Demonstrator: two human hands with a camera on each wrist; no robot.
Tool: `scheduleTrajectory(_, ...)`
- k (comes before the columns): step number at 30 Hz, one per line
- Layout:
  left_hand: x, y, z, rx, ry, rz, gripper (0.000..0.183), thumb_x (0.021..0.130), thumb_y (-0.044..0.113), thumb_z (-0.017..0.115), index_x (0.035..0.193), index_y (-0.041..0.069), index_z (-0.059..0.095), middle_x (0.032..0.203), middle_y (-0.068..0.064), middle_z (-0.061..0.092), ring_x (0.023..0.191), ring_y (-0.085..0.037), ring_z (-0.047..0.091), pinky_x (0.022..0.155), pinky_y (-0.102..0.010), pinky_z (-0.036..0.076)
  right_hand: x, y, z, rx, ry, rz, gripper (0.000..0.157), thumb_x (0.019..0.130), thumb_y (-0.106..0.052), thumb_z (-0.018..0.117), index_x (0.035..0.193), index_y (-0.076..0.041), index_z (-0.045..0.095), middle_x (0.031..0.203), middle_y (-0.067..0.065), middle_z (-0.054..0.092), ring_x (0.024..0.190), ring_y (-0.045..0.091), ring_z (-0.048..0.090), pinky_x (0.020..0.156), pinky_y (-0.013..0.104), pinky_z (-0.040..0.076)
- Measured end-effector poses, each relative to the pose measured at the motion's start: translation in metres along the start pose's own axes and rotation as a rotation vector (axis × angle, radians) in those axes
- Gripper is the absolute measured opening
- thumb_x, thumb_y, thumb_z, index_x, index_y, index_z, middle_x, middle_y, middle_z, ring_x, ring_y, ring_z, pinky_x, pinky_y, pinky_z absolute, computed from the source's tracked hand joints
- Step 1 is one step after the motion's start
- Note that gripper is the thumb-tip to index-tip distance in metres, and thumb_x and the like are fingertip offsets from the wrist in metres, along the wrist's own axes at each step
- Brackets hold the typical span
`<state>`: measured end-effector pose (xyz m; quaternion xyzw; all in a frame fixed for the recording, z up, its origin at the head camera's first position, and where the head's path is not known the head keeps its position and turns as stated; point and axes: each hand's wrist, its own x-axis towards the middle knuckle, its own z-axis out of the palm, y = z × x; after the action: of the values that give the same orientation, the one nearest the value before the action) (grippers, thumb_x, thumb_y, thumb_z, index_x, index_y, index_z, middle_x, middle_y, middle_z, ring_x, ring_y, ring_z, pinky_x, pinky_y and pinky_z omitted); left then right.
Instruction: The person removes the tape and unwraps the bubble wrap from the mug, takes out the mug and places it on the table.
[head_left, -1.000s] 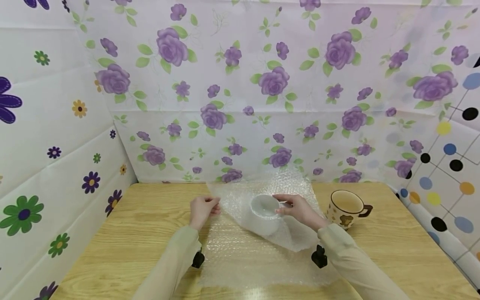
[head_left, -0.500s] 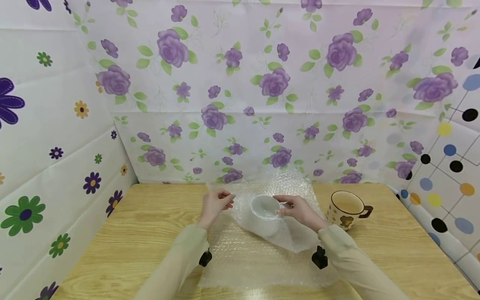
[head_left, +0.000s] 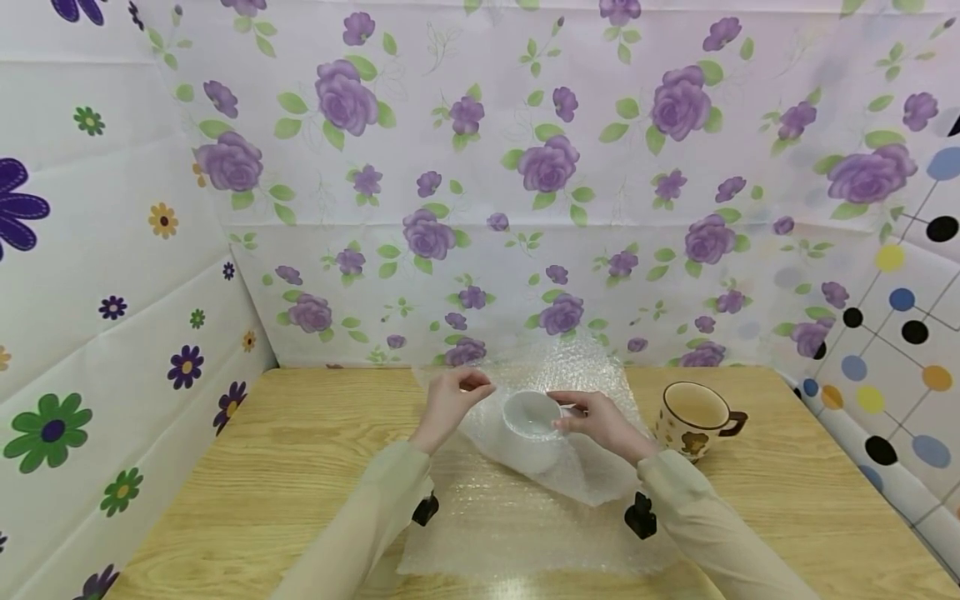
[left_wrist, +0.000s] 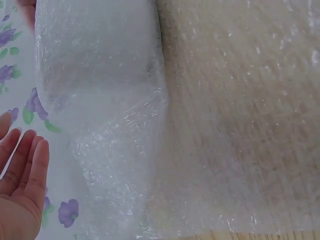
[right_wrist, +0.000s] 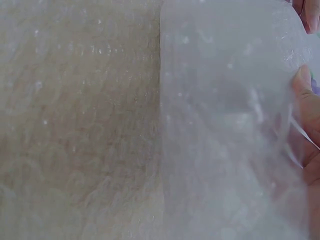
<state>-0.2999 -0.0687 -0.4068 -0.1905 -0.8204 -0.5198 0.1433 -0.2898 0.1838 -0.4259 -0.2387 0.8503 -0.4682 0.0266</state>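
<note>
A white cup [head_left: 531, 412] stands at the middle of the table, its near side covered by a folded flap of bubble wrap [head_left: 517, 529]. My right hand [head_left: 600, 423] grips the cup at its right side, by the handle, thumb at the rim. In the right wrist view the thumb of that hand [right_wrist: 309, 107] lies at the edge of the wrapped shape. My left hand [head_left: 450, 402] hovers just left of the cup over the wrap. The left wrist view shows this hand [left_wrist: 22, 192] with fingers loosely extended, nothing between them, beside the wrapped cup's side.
A cream mug [head_left: 692, 421] with a brown rim, brown handle and bear picture stands right of my right hand. Beneath everything is a wood-grain table [head_left: 285, 450]. A flowered cloth [head_left: 495, 275] hangs behind, and the wrap's far end leans up against it.
My left hand has moved right and slightly away from me, from the wrap's left edge to close beside the cup. The right hand and the cup have stayed in place.
</note>
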Motion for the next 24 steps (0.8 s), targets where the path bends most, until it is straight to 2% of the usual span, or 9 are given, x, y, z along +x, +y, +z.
scheduleTrajectory(9, 0.002, -0.002, 0.004, 0.038, -0.016, 0.046, 0.008, 0.077, 0.004, 0.072, 0.083, 0.002, 0.066, 0.079, -0.002, 0.063, 0.075, -0.017, 0.059, 0.070, -0.031, 0.048, 0.001, 0.002, 0.000, 0.002, 0.007, 0.000, 0.046, 0.081, -0.011, 0.067, 0.122, 0.004, 0.053, 0.121, 0.019, 0.052, 0.103, 0.032, 0.053, 0.080, 0.034, 0.047)
scheduleTrajectory(15, 0.004, -0.001, 0.010, 0.063, -0.073, 0.083, 0.017, 0.077, 0.005, 0.071, 0.092, -0.001, 0.066, 0.092, -0.009, 0.063, 0.089, -0.025, 0.058, 0.073, -0.027, 0.049, 0.001, 0.001, 0.000, 0.007, 0.007, 0.012, 0.046, 0.080, -0.011, 0.067, 0.122, 0.005, 0.053, 0.121, 0.019, 0.052, 0.102, 0.031, 0.053, 0.078, 0.032, 0.048)
scheduleTrajectory(21, 0.004, 0.001, 0.015, 0.198, -0.161, 0.132, 0.026, 0.080, 0.011, 0.069, 0.103, 0.000, 0.064, 0.104, -0.010, 0.062, 0.101, -0.027, 0.054, 0.086, -0.037, 0.042, 0.000, 0.000, 0.000, 0.017, -0.001, 0.026, 0.047, 0.081, -0.010, 0.067, 0.123, 0.004, 0.053, 0.120, 0.019, 0.052, 0.100, 0.031, 0.054, 0.075, 0.031, 0.049)
scheduleTrajectory(24, 0.004, 0.001, 0.017, 0.230, -0.204, 0.134, 0.029, 0.081, 0.012, 0.069, 0.106, -0.001, 0.062, 0.108, -0.012, 0.060, 0.105, -0.027, 0.051, 0.090, -0.039, 0.038, 0.000, 0.000, -0.001, 0.020, -0.005, 0.026, 0.047, 0.081, -0.010, 0.067, 0.123, 0.004, 0.053, 0.120, 0.020, 0.052, 0.101, 0.032, 0.054, 0.075, 0.032, 0.049)
